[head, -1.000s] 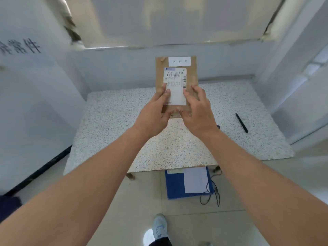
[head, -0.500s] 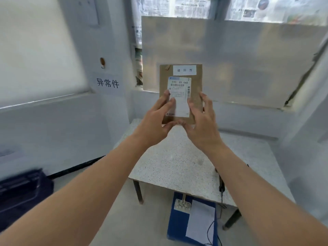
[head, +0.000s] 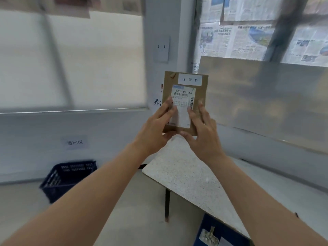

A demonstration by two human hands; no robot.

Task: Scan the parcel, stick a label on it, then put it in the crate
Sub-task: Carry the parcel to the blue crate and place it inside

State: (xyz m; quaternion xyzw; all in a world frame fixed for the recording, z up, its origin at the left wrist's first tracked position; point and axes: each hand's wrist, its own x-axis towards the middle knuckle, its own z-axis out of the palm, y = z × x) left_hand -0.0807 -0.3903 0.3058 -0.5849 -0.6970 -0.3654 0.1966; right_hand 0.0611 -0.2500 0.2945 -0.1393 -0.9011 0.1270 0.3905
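I hold a flat brown parcel (head: 201,89) upright in the air at chest height, in front of the wall corner. A white label (head: 190,79) with three characters is stuck along its top, and a white shipping slip with barcodes (head: 183,96) sits below it. My left hand (head: 156,126) grips the parcel's lower left edge and my right hand (head: 202,134) grips its lower right edge, fingers spread on the front. A dark blue slatted crate (head: 68,178) stands on the floor at the lower left, against the wall.
A speckled table (head: 188,176) with a dark leg stands below the parcel, to the right. A blue clipboard (head: 218,233) lies on the floor under it. A small paper sign (head: 75,142) hangs on the wall above the crate. Newspaper covers the window at the upper right.
The parcel has left the table and stays held in both hands. My view has swung left, bringing the blue crate and the left wall into sight.
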